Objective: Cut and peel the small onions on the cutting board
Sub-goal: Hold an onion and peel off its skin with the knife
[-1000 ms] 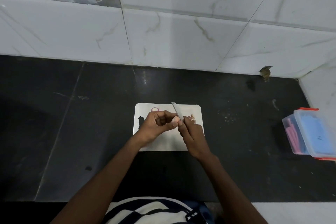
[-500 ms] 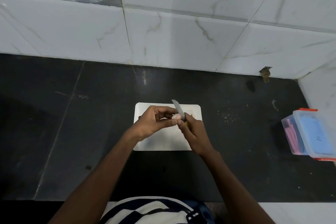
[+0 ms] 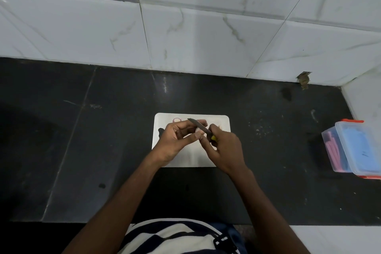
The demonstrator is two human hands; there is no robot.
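Small onion pinched in left hand fingertips above cutting board, knife gripped in right hand laid against it: peeling judged underway, next needing shallow, controlled blade pull.

Left hand curled, fingers pinched together; right hand fisted, thumb forward.

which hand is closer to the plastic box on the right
Right. The right hand works over the cutting board, on the side toward the plastic box; the left hand is farther away.
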